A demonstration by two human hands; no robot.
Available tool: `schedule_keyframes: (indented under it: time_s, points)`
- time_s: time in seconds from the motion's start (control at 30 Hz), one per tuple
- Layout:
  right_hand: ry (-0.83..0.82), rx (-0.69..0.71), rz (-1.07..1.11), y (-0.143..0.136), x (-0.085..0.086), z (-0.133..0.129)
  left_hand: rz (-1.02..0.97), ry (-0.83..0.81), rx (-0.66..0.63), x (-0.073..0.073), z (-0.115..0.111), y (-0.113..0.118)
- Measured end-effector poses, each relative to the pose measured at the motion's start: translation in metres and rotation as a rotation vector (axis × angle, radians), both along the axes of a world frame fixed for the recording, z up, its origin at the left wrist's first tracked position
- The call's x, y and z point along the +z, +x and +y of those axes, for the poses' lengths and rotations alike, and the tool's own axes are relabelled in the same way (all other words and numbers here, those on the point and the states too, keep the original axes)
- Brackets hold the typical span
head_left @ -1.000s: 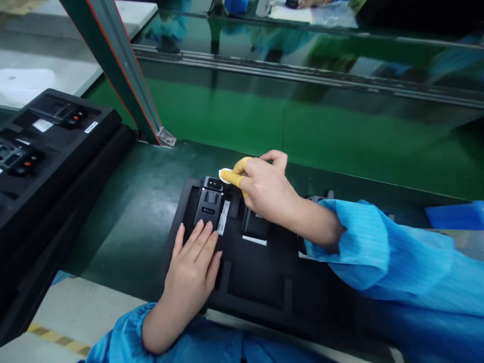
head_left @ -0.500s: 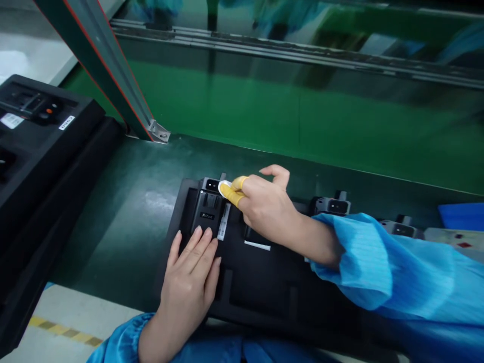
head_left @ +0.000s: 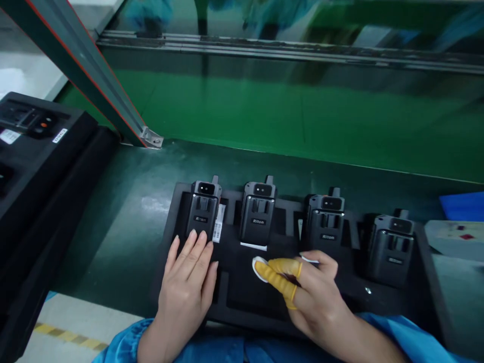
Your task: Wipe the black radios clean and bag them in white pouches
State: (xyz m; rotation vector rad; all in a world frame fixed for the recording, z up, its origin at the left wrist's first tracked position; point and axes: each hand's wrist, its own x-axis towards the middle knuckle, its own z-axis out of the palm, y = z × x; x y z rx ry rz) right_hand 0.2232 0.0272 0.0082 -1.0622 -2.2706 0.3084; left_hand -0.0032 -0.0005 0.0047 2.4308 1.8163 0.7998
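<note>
My left hand [head_left: 187, 280] lies flat, fingers stretched out, its fingertips on the lower end of the leftmost black Riton handheld radio [head_left: 202, 209]. My right hand [head_left: 313, 292], with yellow finger cots on some fingers, pinches a small round white pad [head_left: 259, 269] over the front part of the black foam tray [head_left: 242, 297]. Beyond that hand, a second radio [head_left: 259, 214] lies in the tray. Farther right are a third radio [head_left: 325, 222] and a fourth radio [head_left: 392, 249]. All show their backs, with stubby antennas pointing away from me.
Another black foam tray [head_left: 49, 166] holding similar devices stands at the left. A metal post [head_left: 98, 75] rises from a bracket on the green bench [head_left: 139, 217]. At the right lie a blue item [head_left: 463, 212] and a pale bin or lid [head_left: 454, 239]. A glossy green panel [head_left: 245, 106] runs behind.
My right hand has moved from the leftmost radio's camera end toward me and to the right, keeping the white pad. My left hand stays on the radio. The other radios now show fully.
</note>
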Motion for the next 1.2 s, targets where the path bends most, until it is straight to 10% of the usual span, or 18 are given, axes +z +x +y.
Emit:
schedule_keyframes:
  time_s: [0.7, 1.2]
  points:
    - [0.124, -0.09, -0.047, 0.007, 0.011, -0.008, -0.019, 0.098, -0.101, -0.009, 0.002, -0.013]
    - [0.294, -0.475, -0.038, 0.111, 0.015, -0.045, 0.0, 0.161, -0.086, 0.007, -0.001, 0.011]
